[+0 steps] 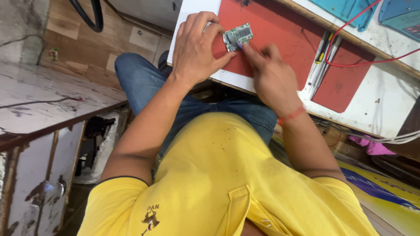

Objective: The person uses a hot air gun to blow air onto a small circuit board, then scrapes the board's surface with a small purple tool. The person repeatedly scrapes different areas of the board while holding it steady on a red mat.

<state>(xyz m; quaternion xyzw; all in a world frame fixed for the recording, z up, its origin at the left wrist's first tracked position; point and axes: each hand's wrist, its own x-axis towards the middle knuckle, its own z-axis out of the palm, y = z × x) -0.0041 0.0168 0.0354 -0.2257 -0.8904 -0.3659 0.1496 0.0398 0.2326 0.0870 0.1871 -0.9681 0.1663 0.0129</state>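
Observation:
A small green circuit board (238,36) lies on a red mat (280,39) on the white workbench. My left hand (197,46) grips the board's left edge with thumb and fingers. My right hand (271,76) rests on the mat just right of it, the index finger pressed against the board's lower edge with a small dark tip there; what it pinches is too small to tell. A red thread band circles my right wrist.
Screwdrivers and tweezers (321,59) lie between the red mats. A red wire (372,61) loops across the bench. Teal devices (393,15) sit at the far right. A worn white table (43,100) stands left; a black cable (89,17) hangs above the floor.

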